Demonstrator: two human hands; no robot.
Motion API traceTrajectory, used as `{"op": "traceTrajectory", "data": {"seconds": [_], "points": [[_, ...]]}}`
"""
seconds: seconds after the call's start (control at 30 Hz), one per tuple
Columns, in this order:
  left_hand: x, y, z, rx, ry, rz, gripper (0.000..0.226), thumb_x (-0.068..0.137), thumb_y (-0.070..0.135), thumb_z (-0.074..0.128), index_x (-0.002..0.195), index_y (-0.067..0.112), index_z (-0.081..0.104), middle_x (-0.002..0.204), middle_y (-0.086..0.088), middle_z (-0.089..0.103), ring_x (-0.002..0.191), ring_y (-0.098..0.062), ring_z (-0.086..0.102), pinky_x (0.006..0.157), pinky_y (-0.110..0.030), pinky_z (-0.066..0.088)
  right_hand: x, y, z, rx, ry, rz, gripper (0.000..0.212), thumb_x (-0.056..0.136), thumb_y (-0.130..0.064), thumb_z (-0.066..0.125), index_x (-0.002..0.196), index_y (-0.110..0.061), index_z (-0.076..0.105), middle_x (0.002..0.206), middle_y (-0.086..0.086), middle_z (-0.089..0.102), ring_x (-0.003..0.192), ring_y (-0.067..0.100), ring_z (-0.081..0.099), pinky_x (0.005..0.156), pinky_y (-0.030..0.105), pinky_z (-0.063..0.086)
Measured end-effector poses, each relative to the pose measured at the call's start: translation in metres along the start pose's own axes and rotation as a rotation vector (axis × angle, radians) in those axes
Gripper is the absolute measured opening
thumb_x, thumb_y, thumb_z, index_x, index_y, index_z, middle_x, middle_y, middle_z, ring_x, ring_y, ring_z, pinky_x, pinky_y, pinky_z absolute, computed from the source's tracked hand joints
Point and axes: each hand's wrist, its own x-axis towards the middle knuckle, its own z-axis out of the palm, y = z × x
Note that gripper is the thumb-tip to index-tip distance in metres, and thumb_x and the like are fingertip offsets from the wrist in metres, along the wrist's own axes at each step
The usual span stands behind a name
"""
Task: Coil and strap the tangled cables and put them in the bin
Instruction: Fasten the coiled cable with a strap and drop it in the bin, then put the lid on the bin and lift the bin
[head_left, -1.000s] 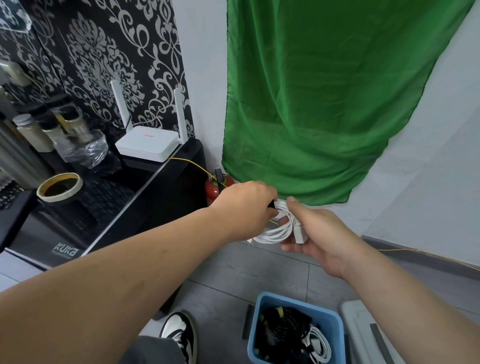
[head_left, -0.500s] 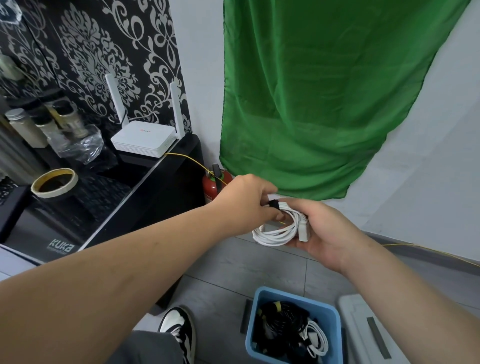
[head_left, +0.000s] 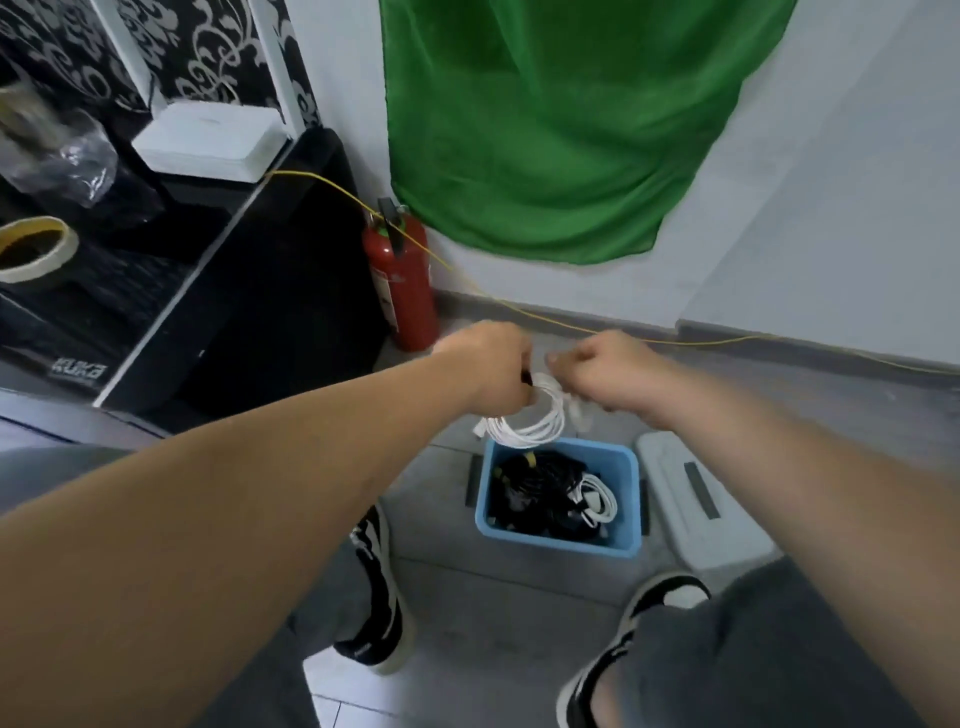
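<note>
Fingers (head_left: 560, 358) of left hand (head_left: 493, 371) and right hand (head_left: 615, 376) grip the white cable coil (head_left: 530, 432).
Blue bin (head_left: 558, 545) below holds more cables (head_left: 540, 491).

Back wall: white plaster (head_left: 831, 156), hung with a creased green cloth (head_left: 545, 130).
Left wall: black wallpaper (head_left: 208, 67) printed with a pale scroll pattern.
Skirting: a grey strip (head_left: 779, 340) ran along the foot of the back wall.
Floor: grey tiles (head_left: 519, 587) with thin joints.
Furniture: a glossy black cabinet (head_left: 270, 291) stood against the left wall and carried a white router (head_left: 208, 140) and a tape roll (head_left: 31, 249).
Corner: a red fire extinguisher (head_left: 402, 280) stood upright on the floor just beside the cabinet.
Light: even and diffuse.
</note>
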Motion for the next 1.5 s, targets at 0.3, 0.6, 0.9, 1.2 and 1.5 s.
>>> {"op": "traceTrajectory", "data": {"seconds": [0.3, 0.6, 0.9, 1.2, 1.5], "points": [[0.041, -0.014, 0.14, -0.204, -0.174, -0.313, 0.024, 0.094, 0.027, 0.067, 0.112, 0.01, 0.065, 0.114, -0.013, 0.068, 0.1, -0.032, 0.067, 0.074, -0.036, 0.052, 0.019, 0.093, 0.064, -0.242, -0.166, 0.125, 0.041, 0.101, -0.044, 0.053, 0.086, -0.01, 0.07, 0.088, 0.013, 0.07, 0.086, 0.029, 0.065, 0.076, 0.034, 0.05], [0.065, -0.014, 0.227, -0.285, -0.257, -0.513, 0.03, 0.097, 0.031, 0.064, 0.112, 0.006, 0.064, 0.111, -0.013, 0.071, 0.097, -0.029, 0.071, 0.077, -0.035, 0.057, 0.057, 0.133, 0.096, 0.017, -0.188, 0.329, 0.034, 0.101, -0.038, 0.051, 0.102, -0.01, 0.07, 0.097, 0.012, 0.073, 0.089, 0.032, 0.071, 0.082, 0.045, 0.061], [0.059, -0.024, 0.219, -0.03, -0.164, -0.391, 0.023, 0.101, 0.019, 0.055, 0.124, 0.014, 0.058, 0.116, -0.007, 0.065, 0.101, -0.025, 0.066, 0.073, -0.036, 0.052, 0.057, 0.127, 0.114, 0.03, -0.264, 0.265, 0.025, 0.103, -0.031, 0.048, 0.116, -0.03, 0.068, 0.112, 0.007, 0.069, 0.093, 0.025, 0.067, 0.074, 0.035, 0.057], [0.048, -0.012, 0.251, 0.007, -0.371, -0.094, 0.063, 0.095, 0.013, 0.057, 0.154, 0.016, 0.036, 0.164, -0.008, 0.011, 0.136, -0.033, 0.04, 0.104, -0.052, 0.049, 0.05, 0.126, 0.121, -0.12, -0.375, 0.251, 0.053, 0.094, -0.007, 0.044, 0.142, -0.025, 0.056, 0.138, 0.007, 0.059, 0.116, 0.026, 0.058, 0.103, 0.038, 0.05], [0.071, -0.009, 0.239, -0.117, -0.543, -0.173, 0.085, 0.095, 0.021, 0.056, 0.161, 0.009, 0.003, 0.165, -0.014, 0.016, 0.127, -0.034, 0.053, 0.105, -0.045, 0.046, 0.063, 0.149, 0.122, 0.022, -0.296, 0.268, 0.056, 0.093, -0.005, 0.048, 0.145, -0.025, 0.057, 0.145, 0.003, 0.056, 0.127, 0.022, 0.054, 0.106, 0.033, 0.046]]}}
